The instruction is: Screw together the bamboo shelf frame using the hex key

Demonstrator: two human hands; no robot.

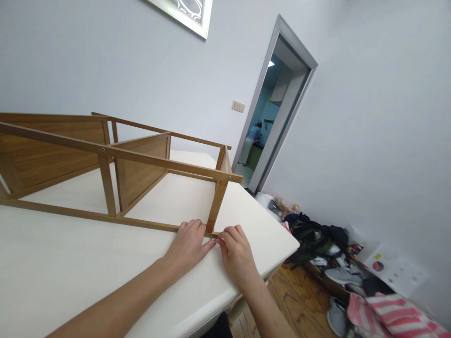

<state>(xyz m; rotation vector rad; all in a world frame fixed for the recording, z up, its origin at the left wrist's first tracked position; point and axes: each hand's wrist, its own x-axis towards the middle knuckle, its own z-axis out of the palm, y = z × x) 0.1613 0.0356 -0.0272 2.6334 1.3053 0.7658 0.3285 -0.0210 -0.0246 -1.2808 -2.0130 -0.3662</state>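
A brown wooden shelf rack (141, 161) lies on its side across a white table (148, 277), its slatless panels standing on edge. My left hand (190, 244) is closed over the rack's near lower rail, close to the corner with a crosspiece; its thumb reaches toward the rail's end. Just right of that corner, my right hand (235, 253) pinches something tiny against the rail end. A small shiny spot shows between the two hands, too small to name. Both hands touch or nearly touch there.
The table's rounded right corner (294, 245) juts over a wooden floor (287, 293). Beyond it are a dark backpack (310, 237), grey shoes (337, 317), a pink striped cloth (398, 312) and a white box (394, 267). A doorway (259, 126) opens behind, with a person inside.
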